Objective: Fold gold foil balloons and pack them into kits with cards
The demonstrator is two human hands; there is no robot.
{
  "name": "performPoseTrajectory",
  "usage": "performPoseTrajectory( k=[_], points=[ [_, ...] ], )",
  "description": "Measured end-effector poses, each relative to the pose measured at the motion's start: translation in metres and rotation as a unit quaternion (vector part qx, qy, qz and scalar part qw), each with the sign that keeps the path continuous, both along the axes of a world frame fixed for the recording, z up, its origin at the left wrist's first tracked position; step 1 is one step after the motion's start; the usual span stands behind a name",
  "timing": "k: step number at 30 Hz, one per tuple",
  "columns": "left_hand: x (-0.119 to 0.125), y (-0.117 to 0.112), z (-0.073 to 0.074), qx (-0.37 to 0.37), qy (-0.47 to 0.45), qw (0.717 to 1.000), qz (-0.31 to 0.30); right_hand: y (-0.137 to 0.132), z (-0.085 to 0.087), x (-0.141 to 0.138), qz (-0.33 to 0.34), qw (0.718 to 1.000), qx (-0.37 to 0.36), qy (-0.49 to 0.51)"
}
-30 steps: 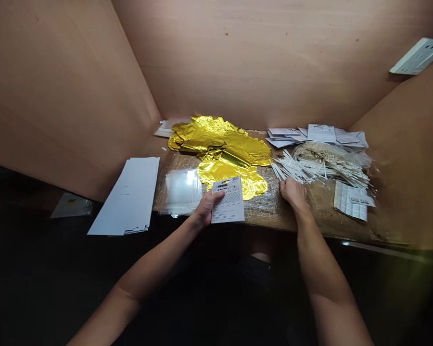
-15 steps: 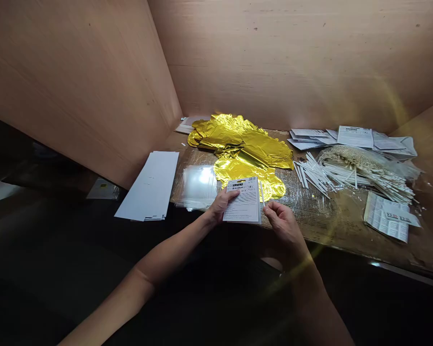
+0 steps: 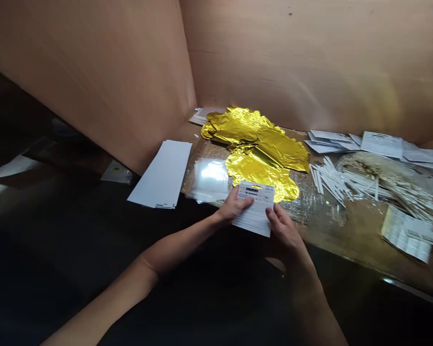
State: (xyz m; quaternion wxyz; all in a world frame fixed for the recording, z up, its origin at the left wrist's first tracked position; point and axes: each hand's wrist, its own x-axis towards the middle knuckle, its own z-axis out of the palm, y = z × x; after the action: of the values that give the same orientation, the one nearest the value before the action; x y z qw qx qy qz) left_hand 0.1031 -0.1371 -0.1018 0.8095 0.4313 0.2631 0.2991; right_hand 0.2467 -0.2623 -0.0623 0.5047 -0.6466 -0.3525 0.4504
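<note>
Both hands hold a white printed card (image 3: pixel 256 211) just above the table's near edge. My left hand (image 3: pixel 233 207) grips its left side with the thumb on top. My right hand (image 3: pixel 283 230) pinches its right side; a thin white stick taken from the pile is no longer visible and may be behind the card. Just beyond the card lies a heap of folded gold foil balloons (image 3: pixel 260 149). A pile of white sticks (image 3: pixel 364 185) lies to the right of the foil.
Clear plastic sleeves (image 3: pixel 209 178) lie left of the foil. A stack of white cardboard strips (image 3: pixel 164 173) overhangs the table's left end. Printed leaflets (image 3: pixel 378 143) lie at the back right and another sheet (image 3: pixel 407 233) at the near right. Wooden panels wall the table (image 3: pixel 357 226).
My right hand left the stick pile, came to the card with a white stick and now grips the card's right side. The card has lifted and tilted. The view swung left.
</note>
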Motion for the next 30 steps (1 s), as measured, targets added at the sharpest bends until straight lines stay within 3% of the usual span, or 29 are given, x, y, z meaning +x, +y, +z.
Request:
performPoseTrajectory(
  k=[2, 4, 6, 8, 9, 11, 15, 23, 25, 28, 30],
  points=[
    [-0.011, 0.011, 0.004, 0.127, 0.05, 0.99, -0.02, -0.004, -0.008, -0.006, -0.013, 0.998, 0.005, 0.059],
    [-0.033, 0.039, 0.013, 0.273, 0.208, 0.939, -0.015, -0.012, -0.016, -0.007, -0.062, 0.995, 0.006, 0.075],
    [-0.063, 0.075, 0.026, 0.357, 0.444, 0.82, 0.06, -0.019, -0.023, -0.002, -0.102, 0.991, -0.007, 0.082],
    [-0.091, 0.11, 0.038, 0.34, 0.628, 0.695, 0.081, -0.023, -0.028, 0.002, -0.124, 0.986, -0.031, 0.103],
    [-0.102, 0.123, 0.042, 0.327, 0.679, 0.654, 0.067, -0.024, -0.03, 0.003, -0.129, 0.984, -0.04, 0.115],
    [-0.116, 0.142, 0.046, 0.312, 0.717, 0.624, 0.009, -0.024, -0.033, 0.001, -0.131, 0.982, -0.046, 0.13],
    [-0.121, 0.156, 0.041, 0.318, 0.68, 0.658, -0.066, -0.019, -0.037, -0.01, -0.111, 0.983, -0.046, 0.142],
    [-0.139, 0.163, 0.03, 0.32, 0.567, 0.759, 0.012, -0.02, -0.047, -0.01, -0.1, 0.983, -0.042, 0.147],
    [-0.148, 0.164, 0.033, 0.28, 0.499, 0.819, 0.028, -0.02, -0.049, -0.008, -0.103, 0.983, -0.038, 0.149],
    [-0.153, 0.156, 0.039, 0.167, 0.324, 0.93, 0.049, -0.021, -0.048, -0.007, -0.096, 0.98, -0.034, 0.17],
    [-0.146, 0.145, 0.04, 0.11, 0.227, 0.966, 0.065, -0.022, -0.045, -0.01, -0.076, 0.977, -0.033, 0.198]
  ],
)
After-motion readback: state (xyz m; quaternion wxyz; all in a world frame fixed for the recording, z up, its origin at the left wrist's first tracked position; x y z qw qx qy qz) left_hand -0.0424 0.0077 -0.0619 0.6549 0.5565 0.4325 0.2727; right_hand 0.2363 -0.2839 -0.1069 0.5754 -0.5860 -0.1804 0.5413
